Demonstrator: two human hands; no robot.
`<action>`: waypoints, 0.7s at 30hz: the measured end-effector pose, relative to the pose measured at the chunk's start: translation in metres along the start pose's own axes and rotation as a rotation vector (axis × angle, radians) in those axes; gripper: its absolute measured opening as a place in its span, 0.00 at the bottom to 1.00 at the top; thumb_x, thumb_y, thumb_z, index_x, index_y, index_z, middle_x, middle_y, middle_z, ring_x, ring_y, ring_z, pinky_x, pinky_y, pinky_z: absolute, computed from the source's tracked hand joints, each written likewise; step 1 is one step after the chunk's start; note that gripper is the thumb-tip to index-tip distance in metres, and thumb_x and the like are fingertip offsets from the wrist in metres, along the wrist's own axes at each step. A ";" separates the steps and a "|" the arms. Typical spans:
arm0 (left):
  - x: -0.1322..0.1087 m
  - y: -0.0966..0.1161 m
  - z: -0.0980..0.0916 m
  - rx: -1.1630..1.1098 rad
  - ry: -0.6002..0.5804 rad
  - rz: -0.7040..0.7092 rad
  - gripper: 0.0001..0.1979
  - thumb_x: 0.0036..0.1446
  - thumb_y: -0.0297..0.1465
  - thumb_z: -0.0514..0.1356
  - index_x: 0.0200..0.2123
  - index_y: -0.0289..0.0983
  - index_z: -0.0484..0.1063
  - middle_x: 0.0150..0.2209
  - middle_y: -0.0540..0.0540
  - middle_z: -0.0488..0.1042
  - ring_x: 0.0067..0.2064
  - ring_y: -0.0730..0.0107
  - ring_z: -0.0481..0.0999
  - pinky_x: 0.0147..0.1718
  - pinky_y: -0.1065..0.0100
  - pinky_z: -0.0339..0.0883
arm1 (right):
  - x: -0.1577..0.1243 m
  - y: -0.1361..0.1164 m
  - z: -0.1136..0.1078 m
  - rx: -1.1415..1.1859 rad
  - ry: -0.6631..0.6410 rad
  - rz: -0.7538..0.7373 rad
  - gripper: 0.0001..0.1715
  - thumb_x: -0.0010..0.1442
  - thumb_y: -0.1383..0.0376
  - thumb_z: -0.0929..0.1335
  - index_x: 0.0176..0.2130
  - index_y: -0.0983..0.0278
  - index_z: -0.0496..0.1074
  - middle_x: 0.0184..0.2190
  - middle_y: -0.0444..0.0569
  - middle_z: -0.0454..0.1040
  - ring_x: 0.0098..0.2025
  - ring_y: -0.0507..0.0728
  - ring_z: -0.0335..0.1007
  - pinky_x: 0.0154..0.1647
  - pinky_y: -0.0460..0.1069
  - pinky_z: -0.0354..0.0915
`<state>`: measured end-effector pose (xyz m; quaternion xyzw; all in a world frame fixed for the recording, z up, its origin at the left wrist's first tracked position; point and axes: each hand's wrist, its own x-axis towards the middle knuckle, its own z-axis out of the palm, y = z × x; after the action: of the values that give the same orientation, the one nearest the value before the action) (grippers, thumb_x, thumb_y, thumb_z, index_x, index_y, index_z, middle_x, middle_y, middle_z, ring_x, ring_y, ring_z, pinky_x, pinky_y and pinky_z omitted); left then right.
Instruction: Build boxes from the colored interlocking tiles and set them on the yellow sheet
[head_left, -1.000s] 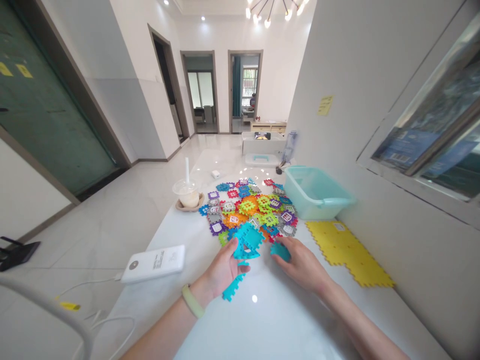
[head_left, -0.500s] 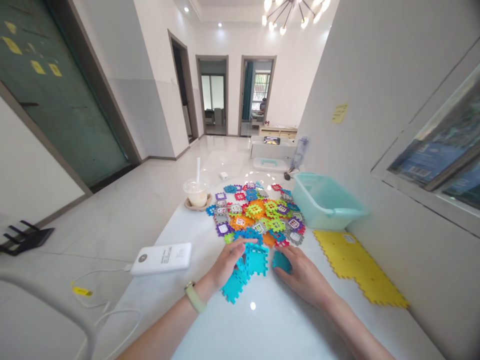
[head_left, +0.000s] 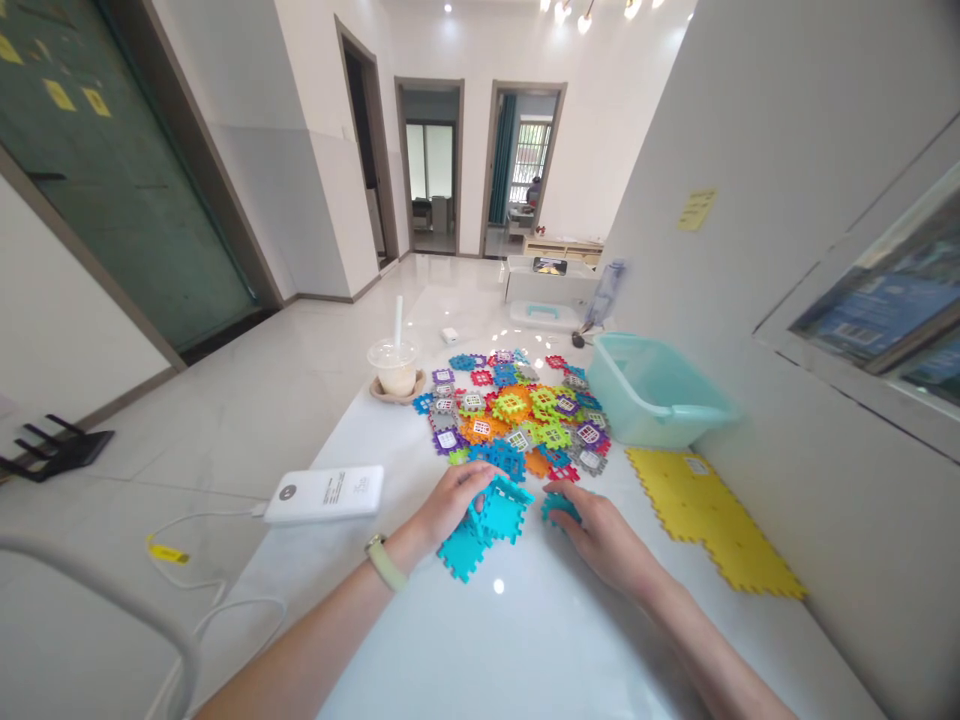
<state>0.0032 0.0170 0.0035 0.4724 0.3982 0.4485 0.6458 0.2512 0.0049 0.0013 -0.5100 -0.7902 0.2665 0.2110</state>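
My left hand (head_left: 456,502), with a pale green watch band on the wrist, is closed on a turquoise interlocking panel assembly (head_left: 504,512) with notched edges. One flat panel of it slants down toward the table near my wrist, and another stands at an angle by my fingertips. To the right, my right hand (head_left: 604,525) has its fingers closed round a separate teal notched piece (head_left: 561,505), partly covered by the fingers. A small gap lies between this piece and the assembly. Just beyond both hands spreads a pile of colourful notched panels (head_left: 525,405), several with window cut-outs.
A mint plastic bin (head_left: 660,410) stands right of the pile, with a yellow notched sheet (head_left: 712,520) before it. On the left are a lidded drink cup (head_left: 395,370) with a straw and a white power bank (head_left: 326,494) with a cable. A clear bottle (head_left: 606,292) stands farther back.
My left index finger, stretched across the assembly before, has bent in, and the assembly has tipped slightly. My right fingers have closed further round the teal piece. The view has dipped a little.
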 end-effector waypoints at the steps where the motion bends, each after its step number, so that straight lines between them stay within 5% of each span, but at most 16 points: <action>1: 0.000 -0.001 0.000 -0.028 0.004 -0.018 0.15 0.55 0.42 0.66 0.35 0.35 0.80 0.23 0.51 0.69 0.26 0.70 0.64 0.24 0.71 0.53 | 0.000 -0.002 -0.001 0.010 0.002 -0.005 0.16 0.66 0.62 0.61 0.51 0.61 0.69 0.44 0.51 0.80 0.45 0.64 0.77 0.46 0.56 0.68; 7: 0.001 -0.006 0.000 -0.213 0.019 -0.150 0.18 0.55 0.46 0.65 0.30 0.36 0.73 0.22 0.53 0.69 0.23 0.73 0.65 0.21 0.73 0.55 | -0.002 -0.006 -0.004 0.164 0.103 -0.037 0.15 0.68 0.57 0.63 0.50 0.60 0.69 0.43 0.51 0.80 0.42 0.62 0.76 0.43 0.53 0.68; 12: 0.001 -0.004 -0.001 -0.432 0.002 -0.288 0.17 0.56 0.44 0.64 0.36 0.35 0.74 0.27 0.48 0.75 0.26 0.71 0.72 0.24 0.73 0.64 | -0.003 -0.006 -0.003 0.290 0.154 0.010 0.20 0.67 0.52 0.65 0.52 0.61 0.70 0.40 0.50 0.79 0.37 0.59 0.74 0.35 0.51 0.68; 21: 0.004 -0.005 -0.003 -0.543 -0.019 -0.399 0.16 0.62 0.43 0.61 0.41 0.35 0.75 0.32 0.47 0.79 0.25 0.75 0.72 0.21 0.76 0.62 | -0.003 -0.014 -0.001 0.840 0.023 0.024 0.18 0.65 0.53 0.68 0.50 0.60 0.70 0.31 0.44 0.73 0.31 0.52 0.70 0.34 0.48 0.71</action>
<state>0.0025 0.0207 -0.0020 0.2002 0.3428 0.3985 0.8268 0.2430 -0.0022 0.0106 -0.3915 -0.6045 0.5625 0.4062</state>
